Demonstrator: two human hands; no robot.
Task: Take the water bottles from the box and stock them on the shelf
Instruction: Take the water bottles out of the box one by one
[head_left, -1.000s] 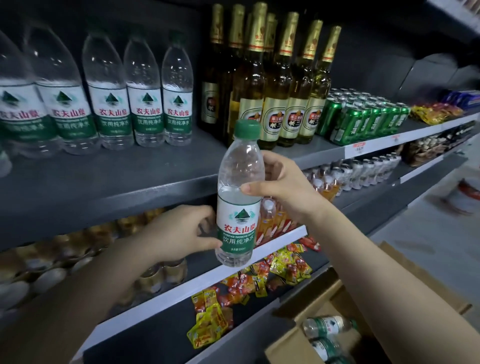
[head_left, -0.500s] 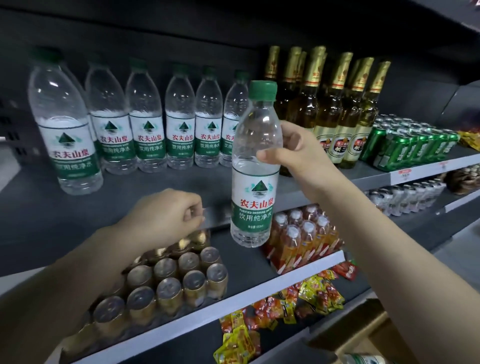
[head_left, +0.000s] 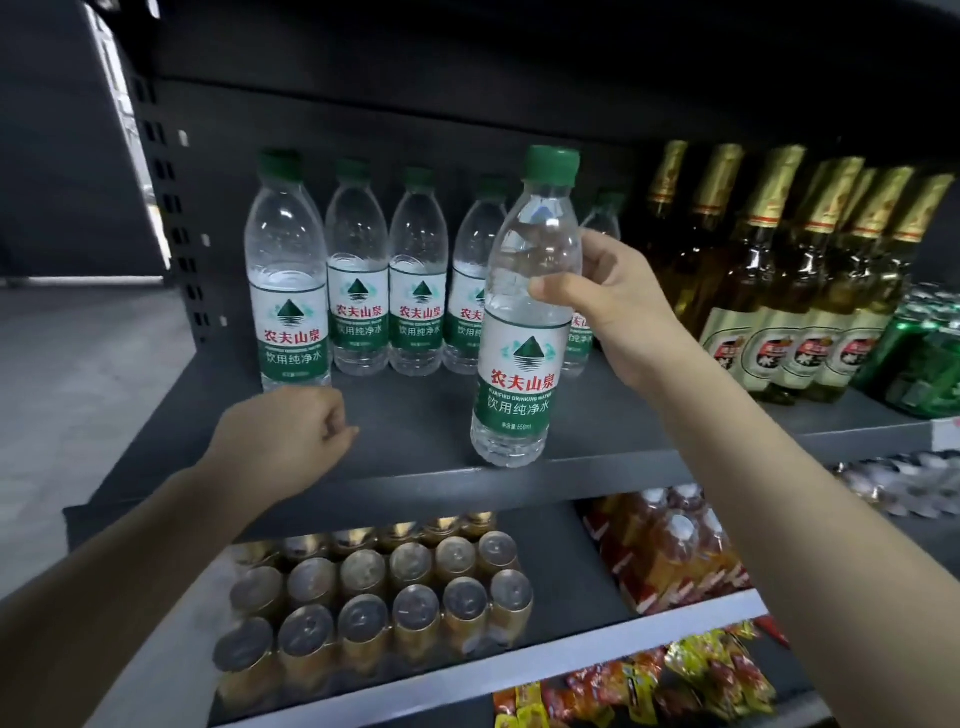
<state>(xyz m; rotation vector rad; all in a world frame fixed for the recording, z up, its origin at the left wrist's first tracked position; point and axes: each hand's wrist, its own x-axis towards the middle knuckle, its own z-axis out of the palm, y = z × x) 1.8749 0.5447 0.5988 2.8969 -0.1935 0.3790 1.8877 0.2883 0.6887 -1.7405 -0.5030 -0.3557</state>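
My right hand (head_left: 608, 301) grips a clear water bottle (head_left: 524, 332) with a green cap and green-white label around its upper body. The bottle is upright, its base at the front part of the dark shelf (head_left: 415, 426), whether touching I cannot tell. Behind it a row of several identical water bottles (head_left: 358, 291) stands on the same shelf, one nearer the front at the left (head_left: 288, 280). My left hand (head_left: 291, 436) is a loose fist over the shelf's front, holding nothing. The box is out of view.
Tall amber beer bottles (head_left: 769, 291) with gold foil stand right of the water bottles, then green cans (head_left: 924, 353). On the shelf below sit gold-topped cans (head_left: 384, 597) and orange drink bottles (head_left: 675, 551). Snack packets (head_left: 649, 680) lie lower still. A perforated shelf upright (head_left: 171, 228) bounds the left.
My right hand has carried the bottle up and leftward from below the shelf's edge to over the water-bottle shelf. My left hand let go of the bottle and closed into a fist.
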